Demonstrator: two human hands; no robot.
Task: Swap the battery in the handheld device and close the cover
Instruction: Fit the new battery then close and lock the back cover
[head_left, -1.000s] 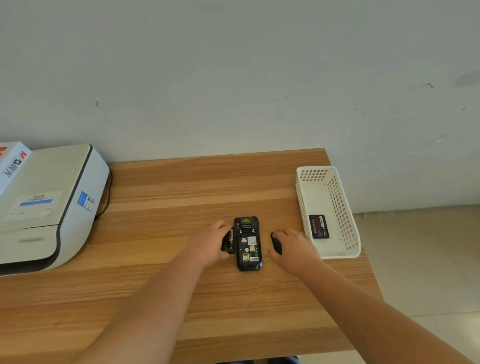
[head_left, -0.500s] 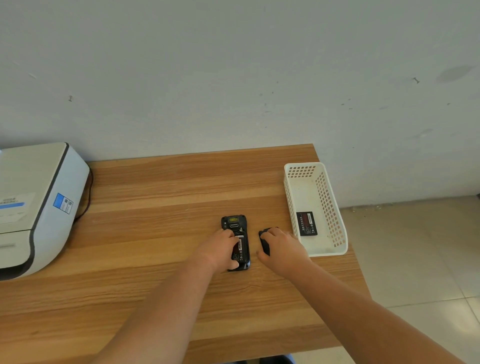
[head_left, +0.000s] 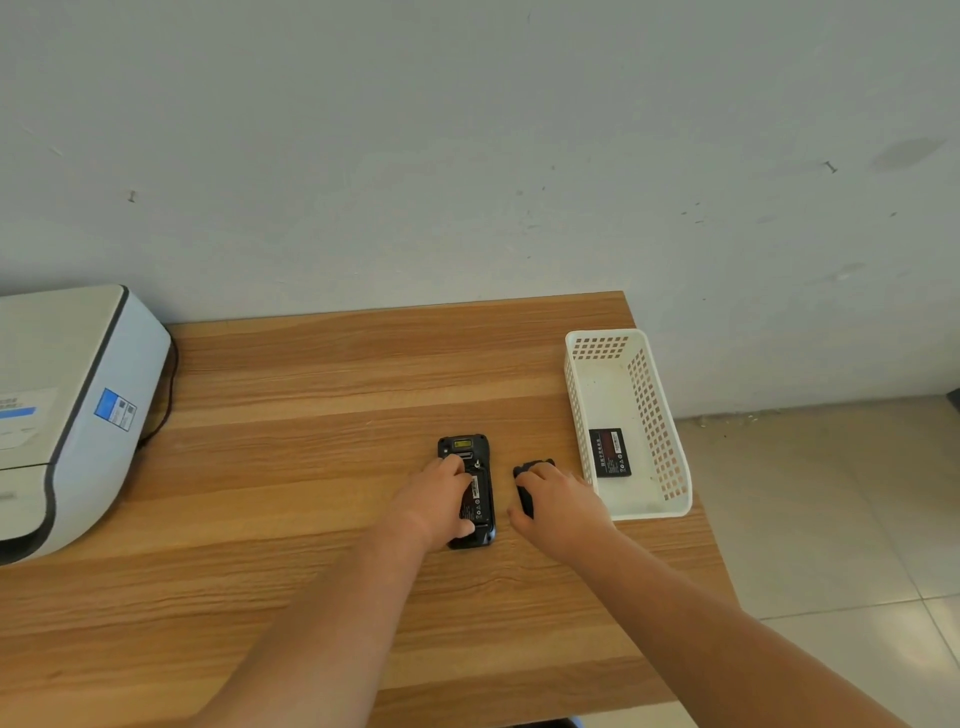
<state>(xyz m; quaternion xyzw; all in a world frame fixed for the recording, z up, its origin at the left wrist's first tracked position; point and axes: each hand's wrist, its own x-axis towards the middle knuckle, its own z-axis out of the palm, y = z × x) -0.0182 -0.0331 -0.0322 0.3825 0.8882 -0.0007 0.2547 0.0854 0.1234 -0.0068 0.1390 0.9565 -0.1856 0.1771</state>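
Observation:
The black handheld device (head_left: 464, 448) lies back-up on the wooden table (head_left: 311, 410), its battery bay uncovered. A black battery (head_left: 478, 503) with a red-and-white label sits in the bay. My left hand (head_left: 435, 501) lies over the device's left side, fingers at the battery's far end and thumb at its near end. Just to the right, my right hand (head_left: 563, 508) covers the black back cover (head_left: 525, 496), which lies flat on the table, thumb against its left edge. A second black battery (head_left: 610, 453) lies in the white basket (head_left: 653, 415).
The white perforated basket stands along the table's right edge, touching distance from my right hand. A white printer (head_left: 78, 405) with a black cable fills the left end. The wall runs behind the table; tiled floor lies to the right.
My left hand carried the battery from beside the device's left side onto the open bay, where it now sits. My right hand stayed on the cover. The camera shifted right.

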